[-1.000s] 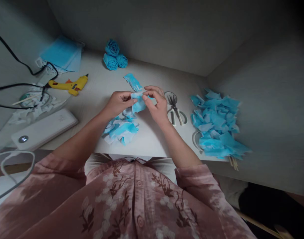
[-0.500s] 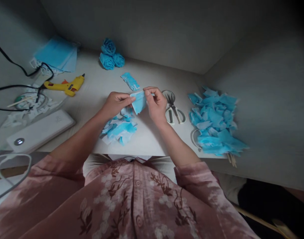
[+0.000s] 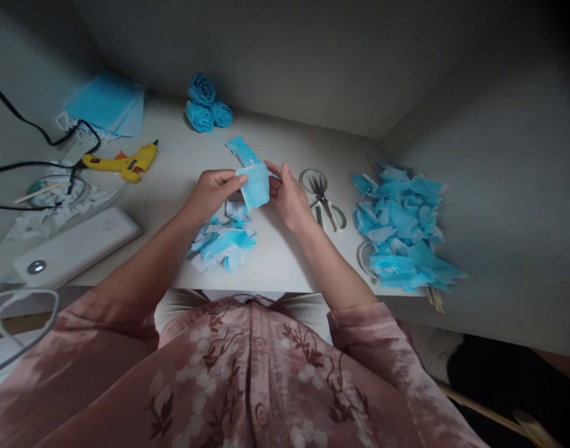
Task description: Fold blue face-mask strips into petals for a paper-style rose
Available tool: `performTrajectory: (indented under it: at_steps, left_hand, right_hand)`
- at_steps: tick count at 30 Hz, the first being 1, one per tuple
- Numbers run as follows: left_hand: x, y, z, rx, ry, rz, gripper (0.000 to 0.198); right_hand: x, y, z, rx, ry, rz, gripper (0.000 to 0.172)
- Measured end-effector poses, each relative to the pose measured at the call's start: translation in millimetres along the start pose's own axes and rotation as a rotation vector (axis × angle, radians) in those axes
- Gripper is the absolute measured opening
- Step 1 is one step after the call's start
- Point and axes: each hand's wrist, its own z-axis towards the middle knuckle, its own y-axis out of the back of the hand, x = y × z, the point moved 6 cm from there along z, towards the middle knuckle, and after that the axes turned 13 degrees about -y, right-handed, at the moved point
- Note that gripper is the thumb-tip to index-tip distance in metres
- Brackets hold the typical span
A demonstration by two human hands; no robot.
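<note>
My left hand [image 3: 216, 194] pinches a small square piece of blue mask fabric [image 3: 256, 188] at its left edge, thumb in front. At the fabric's right edge is my right hand [image 3: 289, 196], its thumb raised away from the piece and its fingers partly behind the edge. Just beyond lies a blue strip [image 3: 241, 150] on the table, partly covered by the held piece. Below my left hand is a pile of blue and white scraps [image 3: 225, 244]. Scissors [image 3: 326, 202] with pale handles lie right of my right hand, beside a round ring-shaped item [image 3: 313, 180].
Three blue fabric roses [image 3: 201, 117] stand at the back. To the left are a stack of blue masks [image 3: 106, 102], a yellow glue gun [image 3: 126, 163], black cables and a white power bank [image 3: 79, 244]. A large heap of blue pieces [image 3: 401, 218] covers sticks [image 3: 435, 300] at the right.
The fabric piece has turned flatter toward me and shifted slightly left. My right thumb has lifted off it, and the right fingers have spread.
</note>
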Motion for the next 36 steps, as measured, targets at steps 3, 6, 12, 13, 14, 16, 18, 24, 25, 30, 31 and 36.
performTrajectory:
  at_steps: [3,6,12,13,14,16,18,24,25,30,31,36]
  left_hand:
    - [-2.2,-0.8,0.8,-0.009,0.001,-0.057,0.041]
    - [-2.0,-1.4,1.2,0.003,-0.006,-0.06,0.043]
    - [0.7,-1.6,2.6,0.021,-0.025,-0.061,0.045]
    - [0.3,-1.7,2.7,0.023,-0.028,-0.06,0.045]
    - [0.0,-1.8,2.7,0.026,-0.03,-0.059,0.046]
    - [-0.3,-1.9,2.8,0.027,-0.032,-0.063,0.047]
    - [0.9,-1.3,2.9,0.016,-0.033,-0.073,0.048]
    - [7.8,-1.5,2.2,-0.015,0.011,-0.135,0.046]
    - [8.3,-2.3,1.7,-0.01,0.029,-0.145,0.046]
    - [9.4,-0.9,0.3,-0.035,0.072,-0.125,0.041]
    - [10.1,-0.1,0.4,-0.046,0.071,-0.132,0.04]
    - [12.1,0.4,0.9,-0.035,0.075,-0.134,0.038]
  right_hand:
    - [-1.1,-8.8,-4.0,0.109,-0.075,0.048,0.068]
    - [1.3,-15.9,-12.0,0.165,-0.093,0.04,0.058]
    - [7.5,-14.3,-16.5,0.117,-0.039,0.058,0.049]
    - [8.2,-12.8,-15.6,0.102,-0.023,0.07,0.048]
    - [8.4,-11.5,-14.6,0.093,-0.011,0.084,0.048]
    - [8.5,-9.8,-12.5,0.085,0.006,0.112,0.049]
    - [8.5,-8.9,-11.1,0.082,0.023,0.126,0.05]
    - [10.9,-6.6,-11.2,0.018,0.094,0.052,0.05]
    - [11.0,-6.5,-11.4,0.005,0.098,0.033,0.05]
    - [9.6,-8.2,-11.4,0.004,0.093,0.002,0.05]
    - [9.3,-8.0,-11.0,0.006,0.095,0.004,0.049]
    - [6.5,-4.9,-8.5,-0.006,0.089,-0.044,0.05]
